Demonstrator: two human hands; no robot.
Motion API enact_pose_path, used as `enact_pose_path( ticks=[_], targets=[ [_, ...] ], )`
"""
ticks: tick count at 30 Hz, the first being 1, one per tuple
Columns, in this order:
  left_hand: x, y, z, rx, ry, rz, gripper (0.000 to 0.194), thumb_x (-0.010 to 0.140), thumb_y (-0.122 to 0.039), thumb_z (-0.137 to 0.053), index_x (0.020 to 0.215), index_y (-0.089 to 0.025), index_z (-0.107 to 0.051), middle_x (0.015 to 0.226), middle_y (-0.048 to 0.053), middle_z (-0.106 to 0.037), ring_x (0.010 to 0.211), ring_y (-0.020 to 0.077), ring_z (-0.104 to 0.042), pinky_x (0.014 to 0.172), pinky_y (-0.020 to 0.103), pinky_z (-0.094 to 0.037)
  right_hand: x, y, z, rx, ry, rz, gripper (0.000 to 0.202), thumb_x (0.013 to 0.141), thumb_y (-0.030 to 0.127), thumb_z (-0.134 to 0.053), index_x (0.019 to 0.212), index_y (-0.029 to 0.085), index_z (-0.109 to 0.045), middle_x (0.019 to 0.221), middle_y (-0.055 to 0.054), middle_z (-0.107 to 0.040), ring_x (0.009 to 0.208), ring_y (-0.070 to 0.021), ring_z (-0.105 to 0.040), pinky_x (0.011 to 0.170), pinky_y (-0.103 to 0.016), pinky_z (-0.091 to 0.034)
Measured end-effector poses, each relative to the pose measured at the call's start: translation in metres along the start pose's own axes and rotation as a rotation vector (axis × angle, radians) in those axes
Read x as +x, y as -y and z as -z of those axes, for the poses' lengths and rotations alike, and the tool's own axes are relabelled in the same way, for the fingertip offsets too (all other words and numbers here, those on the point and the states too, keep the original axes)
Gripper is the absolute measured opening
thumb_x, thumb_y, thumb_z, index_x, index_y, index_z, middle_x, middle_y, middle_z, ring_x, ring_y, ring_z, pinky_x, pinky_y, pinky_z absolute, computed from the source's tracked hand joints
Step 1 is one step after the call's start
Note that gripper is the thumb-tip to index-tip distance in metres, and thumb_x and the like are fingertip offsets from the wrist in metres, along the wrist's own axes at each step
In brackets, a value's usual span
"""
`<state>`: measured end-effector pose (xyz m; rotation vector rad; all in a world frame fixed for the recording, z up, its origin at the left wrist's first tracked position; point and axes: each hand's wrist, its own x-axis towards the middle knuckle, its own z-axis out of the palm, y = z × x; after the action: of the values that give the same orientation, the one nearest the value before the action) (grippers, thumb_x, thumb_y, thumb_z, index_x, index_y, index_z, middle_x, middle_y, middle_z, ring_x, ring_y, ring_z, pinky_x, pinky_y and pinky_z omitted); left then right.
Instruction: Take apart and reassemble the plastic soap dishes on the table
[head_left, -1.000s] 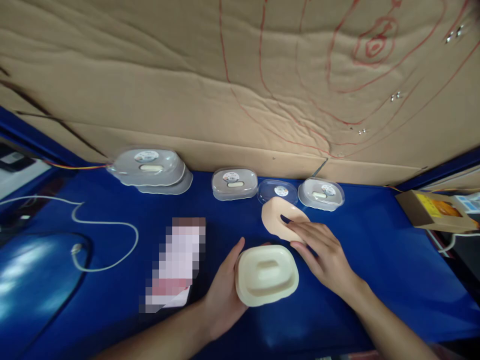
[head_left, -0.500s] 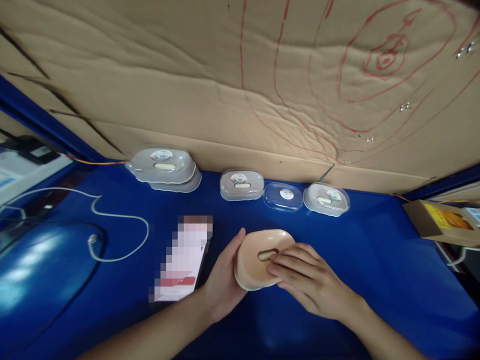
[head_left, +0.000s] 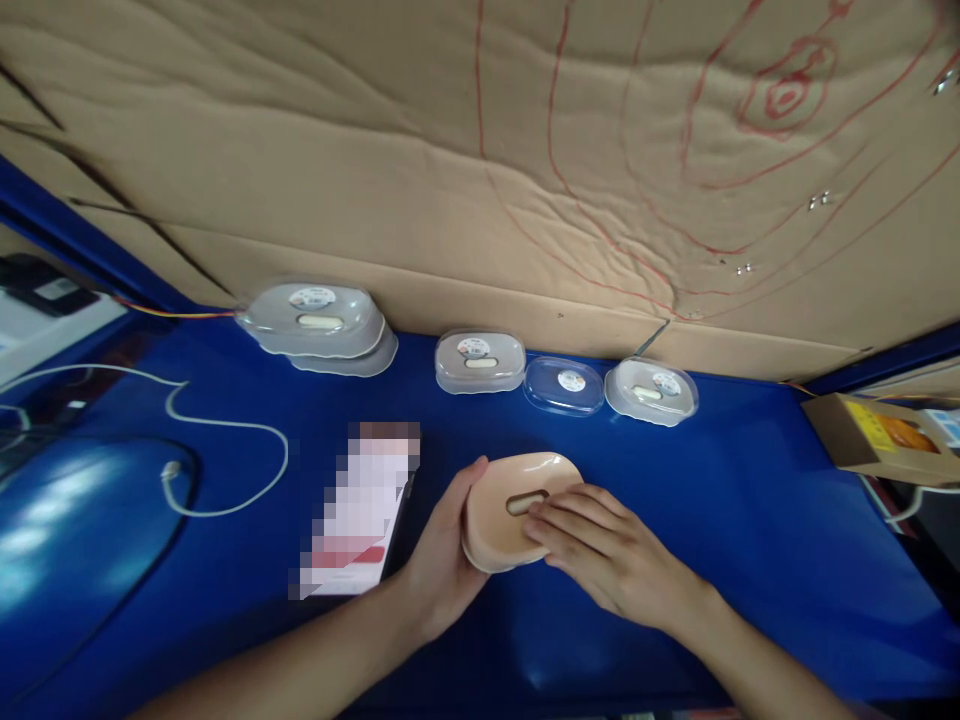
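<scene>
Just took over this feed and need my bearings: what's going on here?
The left hand holds a peach dish with an oval slot, while the right hand rests its fingers on it. Lidded grey containers and a clear lid stand behind, a phone to the left.

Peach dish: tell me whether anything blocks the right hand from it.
Nothing visible does: the right hand already touches the peach dish beside its slot, while the left hand cups its side.
</scene>
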<state>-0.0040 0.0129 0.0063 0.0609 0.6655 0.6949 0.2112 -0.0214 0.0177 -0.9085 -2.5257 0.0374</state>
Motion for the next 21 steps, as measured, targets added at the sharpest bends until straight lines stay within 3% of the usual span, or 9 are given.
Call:
enact_pose_path(
  ticks=[3, 7, 9, 11, 13, 18, 21],
  targets=[
    [0.0, -0.001, 0.0, 0.007, -0.054, -0.006, 0.053, 0.106, -0.048, -0.048, 0.116, -0.006, -0.08, 0.114, 0.018, -0.082, 0.096, 0.0272, -0.079, 0.083, 0.034, -0.062, 0.001, 0.001, -0.001, -0.002, 0.009, 0.006, 0.03, 0.107, 0.027, -0.059, 0.134, 0.015, -0.067, 0.132, -0.008, -0.076, 0.123, -0.0246, -0.068, 0.109, -0.041, -0.055],
    [-0.001, -0.002, -0.003, 0.018, -0.078, 0.001, 0.052, 0.107, -0.046, -0.046, 0.108, -0.008, -0.081, 0.111, 0.017, -0.083, 0.092, 0.0248, -0.079, 0.077, 0.03, -0.061, -0.002, 0.001, -0.004, 0.087, -0.02, -0.003, 0.031, 0.105, 0.015, -0.06, 0.135, 0.014, -0.066, 0.13, -0.009, -0.076, 0.127, -0.0217, -0.067, 0.115, -0.037, -0.052],
    [-0.001, -0.003, -0.004, 0.021, -0.07, 0.0, 0.052, 0.106, -0.047, -0.046, 0.109, -0.008, -0.081, 0.11, 0.016, -0.083, 0.095, 0.0255, -0.079, 0.078, 0.03, -0.06, -0.007, -0.003, -0.005, 0.179, -0.007, -0.027, 0.038, 0.106, 0.028, -0.061, 0.141, 0.014, -0.061, 0.136, -0.012, -0.073, 0.135, -0.0224, -0.062, 0.117, -0.038, -0.051],
    [-0.002, -0.002, -0.005, 0.038, -0.078, -0.017, 0.05, 0.105, -0.049, -0.05, 0.114, -0.009, -0.08, 0.11, 0.014, -0.084, 0.102, 0.0272, -0.078, 0.083, 0.031, -0.06, -0.014, -0.012, -0.007, 0.263, -0.008, -0.094, 0.053, 0.108, 0.047, -0.054, 0.152, 0.017, -0.051, 0.149, -0.015, -0.064, 0.146, -0.025, -0.054, 0.119, -0.042, -0.049],
    [-0.004, -0.001, -0.005, 0.056, -0.116, -0.023, 0.047, 0.103, -0.049, -0.055, 0.121, -0.012, -0.078, 0.11, 0.012, -0.084, 0.109, 0.0277, -0.077, 0.09, 0.032, -0.058, -0.021, -0.025, -0.011, 0.292, -0.033, -0.215, 0.061, 0.11, 0.054, -0.043, 0.161, 0.021, -0.04, 0.161, -0.016, -0.052, 0.155, -0.0279, -0.042, 0.124, -0.05, -0.044],
    [-0.008, 0.005, -0.006, 0.092, -0.153, 0.024, 0.041, 0.099, -0.05, -0.062, 0.119, -0.017, -0.078, 0.106, 0.007, -0.084, 0.109, 0.0282, -0.076, 0.086, 0.032, -0.057, -0.023, -0.066, -0.025, 0.132, 0.024, -0.511, 0.063, 0.112, 0.041, -0.041, 0.169, 0.027, -0.019, 0.174, -0.014, -0.03, 0.164, -0.0295, -0.024, 0.129, -0.061, -0.031],
    [-0.009, 0.008, -0.006, 0.14, -0.157, 0.053, 0.04, 0.099, -0.049, -0.062, 0.11, -0.014, -0.079, 0.104, 0.009, -0.084, 0.106, 0.0288, -0.077, 0.084, 0.032, -0.057, -0.018, -0.077, -0.029, 0.007, 0.066, -0.528, 0.064, 0.11, 0.042, -0.049, 0.167, 0.024, -0.026, 0.168, -0.017, -0.04, 0.16, -0.0339, -0.031, 0.126, -0.065, -0.031]
  ],
)
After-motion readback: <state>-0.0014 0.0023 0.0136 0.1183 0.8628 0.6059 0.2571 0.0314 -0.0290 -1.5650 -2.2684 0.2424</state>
